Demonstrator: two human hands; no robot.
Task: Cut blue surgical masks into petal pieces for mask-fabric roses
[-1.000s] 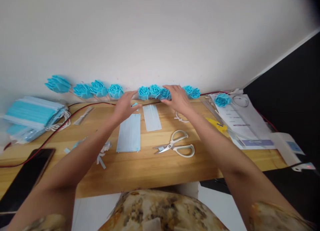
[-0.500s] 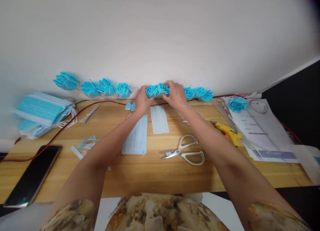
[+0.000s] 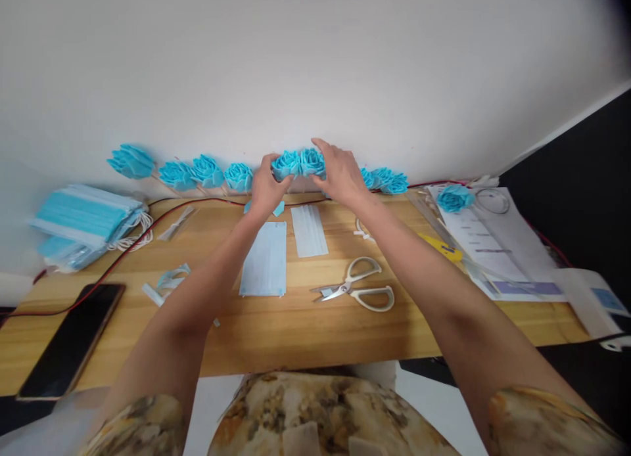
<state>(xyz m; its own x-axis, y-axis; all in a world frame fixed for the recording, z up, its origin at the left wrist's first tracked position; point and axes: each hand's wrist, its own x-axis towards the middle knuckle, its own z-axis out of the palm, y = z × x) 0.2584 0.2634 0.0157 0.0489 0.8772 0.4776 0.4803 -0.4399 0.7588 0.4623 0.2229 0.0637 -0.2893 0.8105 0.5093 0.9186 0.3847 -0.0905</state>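
A cluster of blue fabric roses (image 3: 298,163) is lifted a little off the wooden table (image 3: 305,331), close to the white wall. My left hand (image 3: 263,188) grips the cluster's left side and my right hand (image 3: 339,173) holds its right side, fingers spread over the top. More blue roses (image 3: 197,170) lean on the wall to the left, and others (image 3: 387,179) stand to the right. Below my hands lie a flattened pale blue mask (image 3: 265,259) and a white mask strip (image 3: 309,230).
White-handled scissors (image 3: 357,288) lie right of the mask. A stack of blue masks (image 3: 81,223) sits far left, a black phone (image 3: 71,338) at the front left. A yellow glue gun (image 3: 440,246), papers (image 3: 493,246) and one more rose (image 3: 454,198) are on the right. A red-black cable (image 3: 128,246) crosses the table.
Both hands reached to the wall, closed on the middle roses from both sides, and have now raised them slightly off the table.
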